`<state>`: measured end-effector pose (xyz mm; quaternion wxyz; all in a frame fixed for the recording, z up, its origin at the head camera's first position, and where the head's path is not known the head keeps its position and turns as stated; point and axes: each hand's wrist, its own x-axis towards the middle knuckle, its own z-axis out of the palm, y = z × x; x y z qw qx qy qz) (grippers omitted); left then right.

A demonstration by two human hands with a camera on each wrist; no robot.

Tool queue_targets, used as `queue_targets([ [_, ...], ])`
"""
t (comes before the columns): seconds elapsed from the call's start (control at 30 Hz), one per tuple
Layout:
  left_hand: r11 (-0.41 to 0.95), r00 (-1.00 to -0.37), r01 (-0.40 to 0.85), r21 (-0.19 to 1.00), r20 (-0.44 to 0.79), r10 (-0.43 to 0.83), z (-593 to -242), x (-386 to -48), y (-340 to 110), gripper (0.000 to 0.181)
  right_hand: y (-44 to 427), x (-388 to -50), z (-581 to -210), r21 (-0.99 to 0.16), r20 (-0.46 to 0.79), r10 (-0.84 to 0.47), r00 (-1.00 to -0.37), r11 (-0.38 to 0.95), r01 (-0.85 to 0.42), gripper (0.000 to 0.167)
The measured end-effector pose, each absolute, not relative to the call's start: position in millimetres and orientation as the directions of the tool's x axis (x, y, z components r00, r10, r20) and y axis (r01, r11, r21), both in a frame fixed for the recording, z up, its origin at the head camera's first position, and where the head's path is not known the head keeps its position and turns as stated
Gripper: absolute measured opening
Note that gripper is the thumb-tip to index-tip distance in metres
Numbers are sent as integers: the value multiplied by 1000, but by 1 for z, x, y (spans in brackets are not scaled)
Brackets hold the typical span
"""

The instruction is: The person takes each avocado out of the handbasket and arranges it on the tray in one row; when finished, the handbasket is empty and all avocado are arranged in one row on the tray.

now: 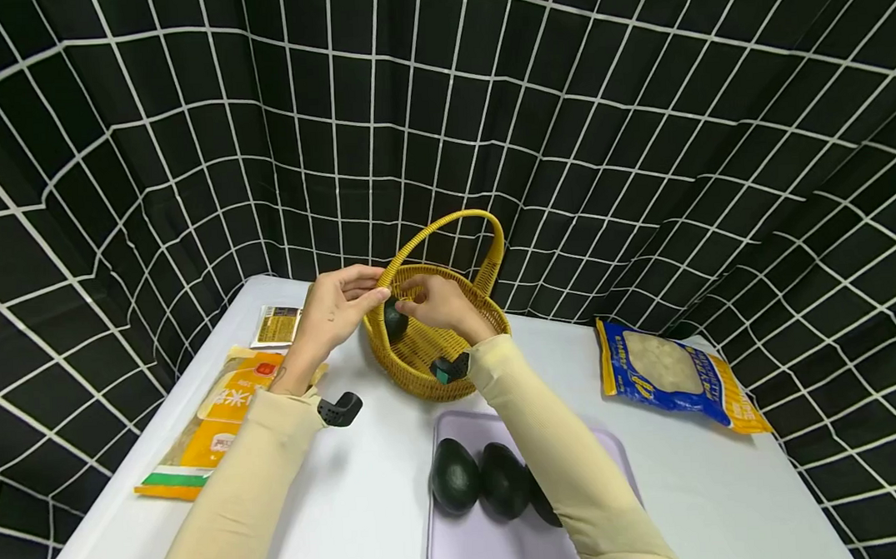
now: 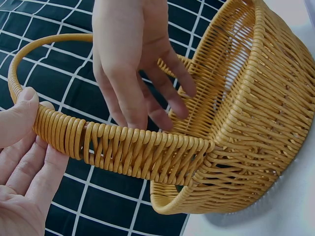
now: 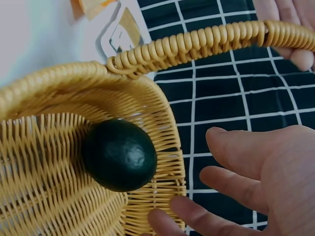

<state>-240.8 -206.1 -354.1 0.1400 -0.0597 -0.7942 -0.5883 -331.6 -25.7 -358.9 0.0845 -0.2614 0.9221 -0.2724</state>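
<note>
A yellow wicker basket [image 1: 415, 381] stands at the back of the table, its handle [image 2: 118, 150] arching over it. My left hand [image 1: 334, 308] pinches the handle's left side between thumb and fingers. Inside the basket, against its left wall, lies one dark green avocado [image 3: 119, 155]. Over the basket, near that avocado, hovers my right hand [image 1: 440, 301]; its fingers are spread, loosely bent and apart from the fruit in the right wrist view. Dark avocados [image 1: 455, 477] lie in a row on a lilac tray [image 1: 467, 550] in front, partly hidden by my right sleeve.
An orange food bag [image 1: 228, 406] lies to the left, partly under my left forearm, with a small packet [image 1: 276, 326] behind it. At the right lies a blue and yellow bag [image 1: 662, 370]. A black gridded cloth [image 1: 425, 105] hangs behind the white table [image 1: 382, 482].
</note>
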Motion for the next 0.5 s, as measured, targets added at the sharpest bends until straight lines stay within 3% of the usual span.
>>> queue_targets([
  [0.5, 287, -949, 278, 917, 308, -64, -355, -242, -206, 32, -42, -363, -372, -488, -70, -540, -839, 752, -443, 39],
])
